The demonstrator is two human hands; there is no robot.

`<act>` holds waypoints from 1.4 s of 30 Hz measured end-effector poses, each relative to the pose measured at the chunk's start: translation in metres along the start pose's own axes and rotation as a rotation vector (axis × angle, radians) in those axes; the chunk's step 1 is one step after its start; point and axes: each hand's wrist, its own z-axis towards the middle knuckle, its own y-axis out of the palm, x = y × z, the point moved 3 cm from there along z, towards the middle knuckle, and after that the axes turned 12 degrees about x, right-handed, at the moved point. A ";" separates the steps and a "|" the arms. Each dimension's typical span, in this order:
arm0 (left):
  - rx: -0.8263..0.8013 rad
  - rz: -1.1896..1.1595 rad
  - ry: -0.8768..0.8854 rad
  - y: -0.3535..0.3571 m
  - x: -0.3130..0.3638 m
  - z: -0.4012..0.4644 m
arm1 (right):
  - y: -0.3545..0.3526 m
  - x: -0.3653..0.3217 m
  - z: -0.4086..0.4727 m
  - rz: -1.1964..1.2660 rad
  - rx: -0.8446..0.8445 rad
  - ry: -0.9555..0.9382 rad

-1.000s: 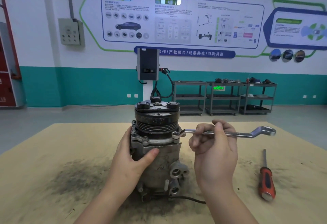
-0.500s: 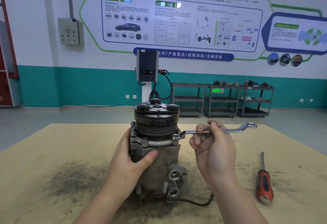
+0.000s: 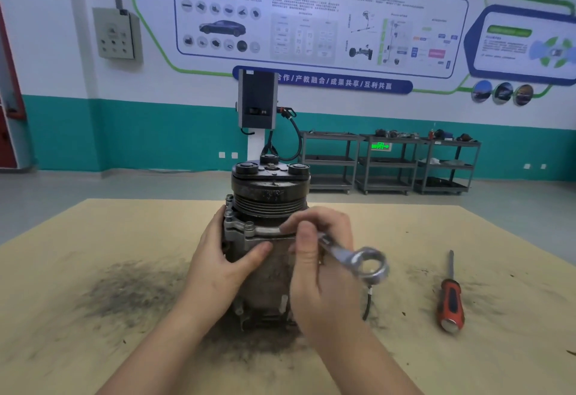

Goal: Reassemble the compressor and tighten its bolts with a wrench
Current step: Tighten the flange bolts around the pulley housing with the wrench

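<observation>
The compressor (image 3: 268, 238) stood upright near the middle of the surface (image 3: 93, 238), pulley end up. The left hand (image 3: 224, 266) gripped its body from the left, thumb across the front. The right hand (image 3: 314, 257) was clenched around the shank of the wrench (image 3: 358, 262), whose free ring end pointed near and right; the working end was hidden behind the fingers, so its seat on a bolt could not be confirmed.

To do this well, the ring should probably sit fully over the bolt head before pulling, with the left hand bracing against the turn so the housing does not twist or tip.

The tan surface carried dark grime around the compressor's base, and a red-handled screwdriver (image 3: 450, 301) lay well apart to the right. Far behind stood a charging unit (image 3: 257, 101), metal carts (image 3: 389, 160) and a wall poster (image 3: 311, 14).
</observation>
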 end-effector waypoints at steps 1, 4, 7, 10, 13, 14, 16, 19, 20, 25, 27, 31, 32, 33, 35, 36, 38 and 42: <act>0.002 0.000 -0.002 0.000 0.000 0.000 | -0.005 0.000 0.007 0.073 0.066 0.060; -0.003 0.020 -0.005 -0.001 0.002 -0.002 | -0.021 0.011 0.025 0.285 0.321 0.349; -0.008 0.022 -0.006 -0.001 0.003 -0.002 | -0.029 0.031 0.033 0.417 0.438 0.669; -0.009 0.024 0.000 -0.001 0.004 -0.002 | -0.029 0.042 0.035 0.529 0.444 0.831; -0.011 0.026 0.004 -0.001 0.004 -0.002 | -0.026 0.049 0.036 0.577 0.401 0.936; -0.015 0.030 0.004 -0.002 0.004 -0.002 | -0.027 0.052 0.037 0.588 0.379 0.969; -0.022 0.038 0.003 -0.002 0.004 -0.002 | -0.028 0.055 0.039 0.620 0.325 1.031; -0.023 0.034 0.007 -0.002 0.004 -0.002 | -0.027 0.055 0.038 0.603 0.338 1.007; -0.020 0.035 0.006 -0.002 0.004 -0.002 | -0.027 0.053 0.036 0.556 0.364 0.940; -0.006 0.025 0.004 0.000 0.003 -0.001 | -0.015 0.018 0.009 0.147 0.307 0.263; -0.011 0.019 0.009 0.000 0.003 -0.001 | -0.005 0.009 -0.003 0.031 0.143 0.062; -0.015 0.014 0.009 0.000 0.002 -0.001 | -0.003 0.006 0.001 0.004 0.048 0.007; -0.013 0.020 0.008 0.000 0.001 -0.001 | -0.007 0.005 0.005 0.057 0.090 0.032; -0.008 0.026 0.008 0.000 0.001 -0.001 | -0.012 0.004 0.010 0.122 0.160 0.077; -0.005 0.025 0.011 -0.001 0.001 -0.001 | -0.020 0.009 0.018 0.238 0.314 0.240; -0.007 0.024 0.013 -0.001 0.001 -0.001 | -0.023 0.015 0.021 0.282 0.370 0.339; -0.012 0.027 0.010 -0.001 0.003 -0.002 | -0.026 0.026 0.023 0.373 0.411 0.538; -0.010 0.020 0.018 -0.001 0.006 -0.003 | -0.026 0.041 0.029 0.545 0.399 0.790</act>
